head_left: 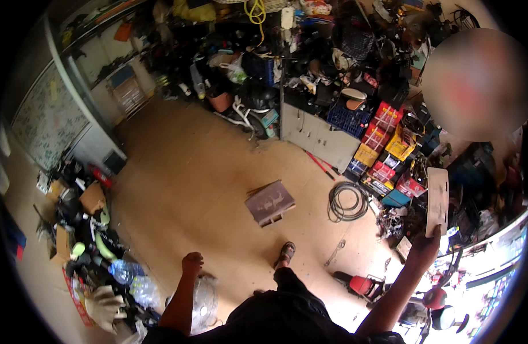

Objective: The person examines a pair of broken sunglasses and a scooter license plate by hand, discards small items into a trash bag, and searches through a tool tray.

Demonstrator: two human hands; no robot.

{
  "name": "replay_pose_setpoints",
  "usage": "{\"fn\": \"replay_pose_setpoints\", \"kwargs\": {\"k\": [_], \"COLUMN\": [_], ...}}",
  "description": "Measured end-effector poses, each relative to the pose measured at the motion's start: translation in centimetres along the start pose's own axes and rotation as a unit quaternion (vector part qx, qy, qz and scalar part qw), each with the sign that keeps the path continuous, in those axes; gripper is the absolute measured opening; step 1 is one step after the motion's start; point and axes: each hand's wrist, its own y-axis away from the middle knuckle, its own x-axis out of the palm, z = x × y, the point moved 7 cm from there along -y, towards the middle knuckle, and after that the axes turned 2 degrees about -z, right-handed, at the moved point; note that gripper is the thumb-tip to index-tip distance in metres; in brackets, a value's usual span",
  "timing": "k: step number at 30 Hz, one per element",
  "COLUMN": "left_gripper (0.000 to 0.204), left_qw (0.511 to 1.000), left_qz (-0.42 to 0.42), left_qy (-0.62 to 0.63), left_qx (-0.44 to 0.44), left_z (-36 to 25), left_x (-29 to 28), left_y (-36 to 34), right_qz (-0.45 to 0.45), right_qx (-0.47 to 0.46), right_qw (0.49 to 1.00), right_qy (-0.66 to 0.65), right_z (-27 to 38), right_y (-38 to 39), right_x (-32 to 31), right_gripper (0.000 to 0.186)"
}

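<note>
My right hand (pixel 428 245) is raised at the right, its fingers closed on the lower end of a long, flat, pale panel (pixel 437 200). The panel has rounded corners and small dark slots along one edge, and it stands nearly upright in my grip. Low at my other side, my left hand (pixel 193 263) hangs with its fingers curled in, and nothing shows in them. Beyond my sandalled foot (pixel 286 252), a low wooden stool or box with a worn dark reddish-brown top (pixel 271 203) rests on the floor.
A coil of black hose or cable (pixel 347 202) and a red-handled long tool (pixel 321 164) lie right of centre. Stacked boxes (pixel 381 135) and clutter line the back and right. A bike-like vehicle (pixel 364 285) stands near right; plastic bottles (pixel 126 272) and a glove (pixel 105 307) sit left.
</note>
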Motion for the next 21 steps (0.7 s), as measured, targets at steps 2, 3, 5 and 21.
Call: {"fn": "replay_pose_setpoints", "kwargs": {"k": [2,3,5,21], "left_gripper": [0.013,0.034,0.033,0.026], "left_qw": [0.999,0.973,0.973,0.85], "left_qz": [0.022,0.173,0.217,0.292], "left_qy": [-0.001,0.127,-0.049,-0.429], "left_qx": [-0.045,-0.083,-0.064,0.086], "left_z": [1.5,6.3,8.9,3.6], "left_x": [3.8,0.5,5.9,12.0], "left_y": [-3.0,-6.2,-5.8,-8.7], "right_qz": [-0.03,-0.028,-0.01,-0.005], "right_qx": [0.002,0.002,0.239,0.393], "right_qw": [0.996,0.99,0.914,0.672], "right_qy": [-0.082,-0.141,-0.327,-0.628], "right_z": [-1.0,-1.4,-3.3,3.9], "right_y": [-1.7,-2.0,-4.5,-12.5], "right_x": [3.4,7.3,11.6,36.7], "right_gripper": [0.049,0.044,0.038,0.024]}}
